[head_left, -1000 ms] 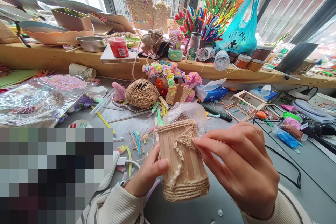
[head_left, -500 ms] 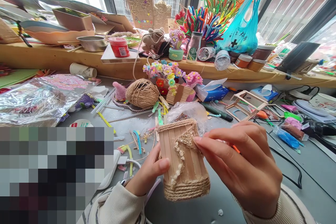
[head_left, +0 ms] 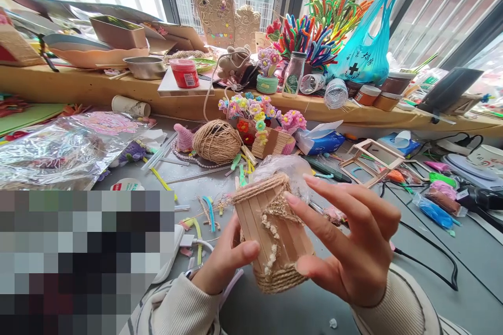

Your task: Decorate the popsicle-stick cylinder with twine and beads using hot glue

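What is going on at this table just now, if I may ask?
A person's left hand grips a slatted, twine-trimmed craft piece, tilted a little above the cluttered table. The right hand is open beside it, its index fingertip at the twine patch near the upper edge. A ball of twine lies beyond.

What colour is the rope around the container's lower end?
The rope is light brown, in the head view.

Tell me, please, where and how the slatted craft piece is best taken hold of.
Probably best at the lower right edge of the slatted craft piece, coming from the right: the left hand holds its left edge, the rope bands at the base should offer rough purchase, and the pale, bumpy trail on the front lies left of that edge.
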`<state>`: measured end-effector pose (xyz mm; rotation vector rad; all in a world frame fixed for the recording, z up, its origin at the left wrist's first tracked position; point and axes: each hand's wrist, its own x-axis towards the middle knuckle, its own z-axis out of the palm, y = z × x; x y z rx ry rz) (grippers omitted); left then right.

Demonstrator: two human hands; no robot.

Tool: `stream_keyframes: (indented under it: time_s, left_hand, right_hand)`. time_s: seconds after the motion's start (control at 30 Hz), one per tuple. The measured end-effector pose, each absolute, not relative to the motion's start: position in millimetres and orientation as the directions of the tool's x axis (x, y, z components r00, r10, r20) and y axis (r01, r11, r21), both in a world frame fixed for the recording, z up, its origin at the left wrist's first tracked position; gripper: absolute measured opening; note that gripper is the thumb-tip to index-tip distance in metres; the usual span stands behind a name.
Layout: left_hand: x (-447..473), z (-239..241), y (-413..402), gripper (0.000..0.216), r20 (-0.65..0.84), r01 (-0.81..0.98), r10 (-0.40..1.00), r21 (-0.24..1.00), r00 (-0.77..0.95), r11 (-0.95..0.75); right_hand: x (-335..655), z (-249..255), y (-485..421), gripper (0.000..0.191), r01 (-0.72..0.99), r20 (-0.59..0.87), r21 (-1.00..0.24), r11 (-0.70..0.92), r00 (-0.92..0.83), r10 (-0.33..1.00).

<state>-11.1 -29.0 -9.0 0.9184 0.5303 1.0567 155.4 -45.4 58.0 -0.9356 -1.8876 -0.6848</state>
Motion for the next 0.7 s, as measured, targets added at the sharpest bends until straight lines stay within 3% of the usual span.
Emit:
stream_keyframes:
  time_s: [0.7]
  left_hand:
    - [-8.9, -1.9, -31.6, 0.075, 0.024, -0.519, 0.907, 0.826, 0.421, 0.219]
  right_hand:
    - [149.2, 50.2, -44.4, 0.061, 0.821, 0.917, 0.07, 0.567, -0.277, 0.288]
